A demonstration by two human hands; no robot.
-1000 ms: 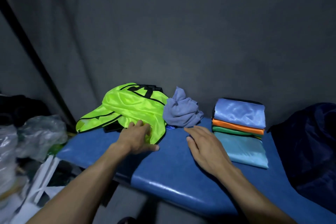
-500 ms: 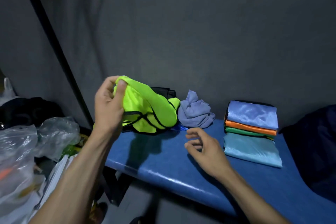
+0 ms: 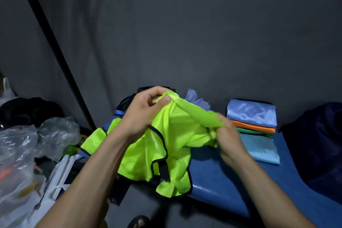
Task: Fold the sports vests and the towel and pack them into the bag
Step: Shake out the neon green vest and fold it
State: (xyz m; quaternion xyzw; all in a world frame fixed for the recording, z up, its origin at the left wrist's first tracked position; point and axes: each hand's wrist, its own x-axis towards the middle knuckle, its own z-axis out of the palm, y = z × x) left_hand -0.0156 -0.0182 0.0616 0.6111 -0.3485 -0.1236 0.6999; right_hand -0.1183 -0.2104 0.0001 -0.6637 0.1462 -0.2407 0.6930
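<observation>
A neon-yellow sports vest (image 3: 166, 146) with black trim hangs in the air above the blue table (image 3: 231, 187). My left hand (image 3: 144, 113) pinches its top edge at the upper left. My right hand (image 3: 225, 135) grips the same edge further right, so a strip of fabric stretches between them. A crumpled grey-blue towel (image 3: 198, 98) lies at the back of the table, partly hidden behind the vest. A stack of folded vests (image 3: 253, 126), light blue, orange, green and pale blue, sits at the right. A dark blue bag (image 3: 318, 144) stands at the far right.
A black item (image 3: 129, 102) lies on the table behind my left hand. Clear plastic bags (image 3: 27, 144) and dark clutter fill the floor at the left. A grey curtain and a black pole (image 3: 55, 46) stand behind the table.
My left hand lifted the yellow vest off the table and brought it toward me. My right hand left the table and took hold of the vest's top edge.
</observation>
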